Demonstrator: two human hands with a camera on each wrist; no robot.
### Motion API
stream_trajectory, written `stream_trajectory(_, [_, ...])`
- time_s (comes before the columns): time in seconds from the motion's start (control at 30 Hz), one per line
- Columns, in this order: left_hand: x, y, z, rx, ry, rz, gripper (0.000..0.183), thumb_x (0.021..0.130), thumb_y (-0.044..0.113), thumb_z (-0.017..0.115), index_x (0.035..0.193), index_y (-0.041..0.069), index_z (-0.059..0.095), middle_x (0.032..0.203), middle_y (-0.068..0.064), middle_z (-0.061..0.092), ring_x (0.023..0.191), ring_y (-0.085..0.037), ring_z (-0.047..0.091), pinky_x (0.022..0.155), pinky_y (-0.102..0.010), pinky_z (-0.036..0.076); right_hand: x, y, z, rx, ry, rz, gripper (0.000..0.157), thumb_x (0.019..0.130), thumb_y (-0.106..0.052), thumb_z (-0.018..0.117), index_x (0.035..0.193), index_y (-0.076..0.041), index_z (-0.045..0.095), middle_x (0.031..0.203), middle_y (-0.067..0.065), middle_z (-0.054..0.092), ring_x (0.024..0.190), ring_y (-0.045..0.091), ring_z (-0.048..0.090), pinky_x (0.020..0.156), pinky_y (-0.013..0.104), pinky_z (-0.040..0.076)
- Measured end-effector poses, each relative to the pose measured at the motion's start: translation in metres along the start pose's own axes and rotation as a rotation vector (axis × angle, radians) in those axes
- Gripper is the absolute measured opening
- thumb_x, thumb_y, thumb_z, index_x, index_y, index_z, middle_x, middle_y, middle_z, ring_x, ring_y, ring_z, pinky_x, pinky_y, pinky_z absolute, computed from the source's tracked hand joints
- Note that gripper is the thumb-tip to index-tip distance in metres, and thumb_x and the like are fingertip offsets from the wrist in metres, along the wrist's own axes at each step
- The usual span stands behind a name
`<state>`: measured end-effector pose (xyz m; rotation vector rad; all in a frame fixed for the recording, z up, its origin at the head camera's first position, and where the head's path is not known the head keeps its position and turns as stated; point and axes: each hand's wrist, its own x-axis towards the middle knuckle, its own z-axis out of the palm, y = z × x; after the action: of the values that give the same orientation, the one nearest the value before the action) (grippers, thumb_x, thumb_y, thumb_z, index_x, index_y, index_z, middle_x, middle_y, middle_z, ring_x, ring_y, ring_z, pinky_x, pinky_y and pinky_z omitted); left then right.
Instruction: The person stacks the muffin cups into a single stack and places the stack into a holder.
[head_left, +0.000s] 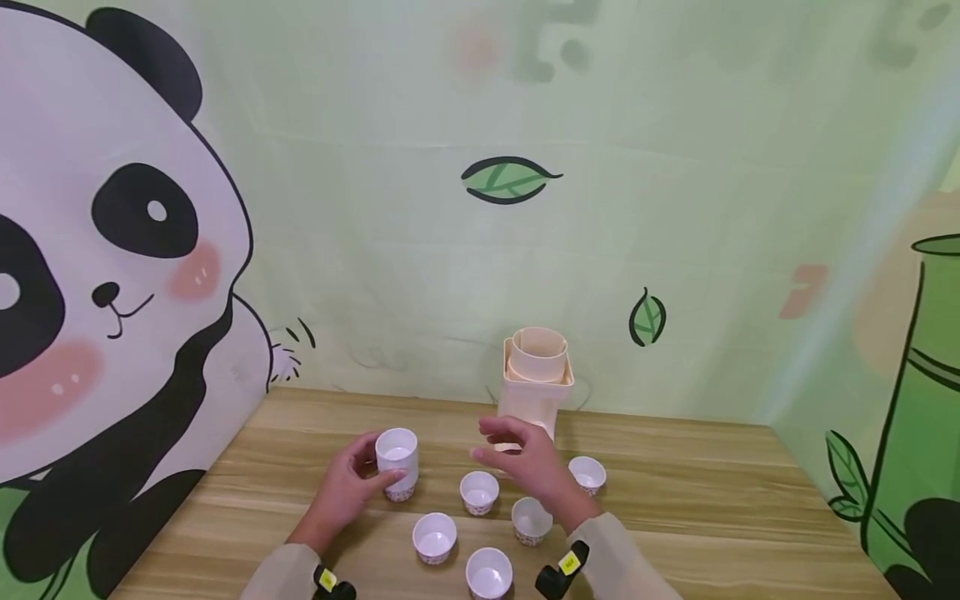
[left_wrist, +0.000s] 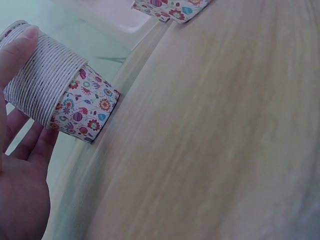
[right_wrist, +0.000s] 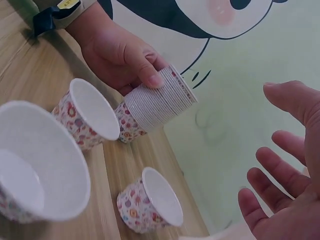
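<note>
My left hand [head_left: 348,479] grips a nested stack of small paper cups [head_left: 397,460] at the left of the group, thumb on the near side. White rims layer up the stack, and the lowest cup shows a floral print [left_wrist: 85,105]. The stack is upright, its base at or close to the tabletop. My right hand [head_left: 536,467] is raised over the right side of the table, fingers spread and holding nothing. Near it stand single paper cups, among them a back middle cup [head_left: 479,493], a cup below the wrist [head_left: 532,523] and a right cup [head_left: 587,475].
A pale pink holder [head_left: 536,392] with a round tube on top stands at the back of the wooden table [head_left: 675,500], partly hidden by my right hand. Two more cups, a left one [head_left: 434,538] and a front one [head_left: 489,573], stand nearer me. A panda-printed backdrop [head_left: 360,250] rises behind.
</note>
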<state>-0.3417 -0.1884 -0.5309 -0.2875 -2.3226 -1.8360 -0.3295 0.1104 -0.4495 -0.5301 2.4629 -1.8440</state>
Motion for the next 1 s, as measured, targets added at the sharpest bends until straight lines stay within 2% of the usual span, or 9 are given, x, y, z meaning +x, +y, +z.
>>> stream_trajectory(0.23, [0.001,0.001,-0.001,-0.017,-0.001,-0.001,0.062,0.08,0.01,0.087,0.136,0.004,0.06,0.12,-0.018,0.07,0.108,-0.019,0.066,0.095,-0.023,0.054,-0.012,0.008,-0.021,0.009,0.067,0.034,0.042,0.088,-0.018,0.082,0.126,-0.008,0.069,0.127,0.012,0.069,0.122,0.035,0.06,0.098,0.03,0.055])
stream_trajectory(0.47, [0.0,0.0,0.001,-0.016,0.006,0.011,0.061,0.08,0.01,0.088,0.134,0.004,0.061,0.118,-0.017,0.071,0.104,-0.013,0.066,0.094,-0.023,0.054,-0.023,0.021,-0.041,0.037,0.159,0.051,0.04,0.084,-0.014,0.084,0.122,-0.01,0.072,0.122,0.008,0.072,0.12,0.032,0.062,0.093,0.023,0.054])
stream_trajectory(0.7, [0.0,-0.002,0.001,-0.016,0.008,0.006,0.061,0.08,0.01,0.088,0.134,0.004,0.061,0.119,-0.017,0.071,0.104,-0.011,0.066,0.095,-0.023,0.054,-0.03,0.038,-0.063,0.042,0.229,0.06,0.039,0.086,-0.01,0.082,0.123,-0.006,0.071,0.127,0.01,0.071,0.122,0.033,0.062,0.094,0.021,0.054])
stream_trajectory(1.0, [0.0,0.0,0.001,-0.022,0.01,0.007,0.061,0.08,0.009,0.088,0.134,0.003,0.061,0.119,-0.018,0.071,0.103,-0.01,0.065,0.094,-0.022,0.054,-0.04,0.065,-0.093,0.011,0.318,0.097,0.051,0.083,-0.022,0.086,0.128,-0.004,0.068,0.13,0.013,0.07,0.122,0.032,0.062,0.092,0.018,0.054])
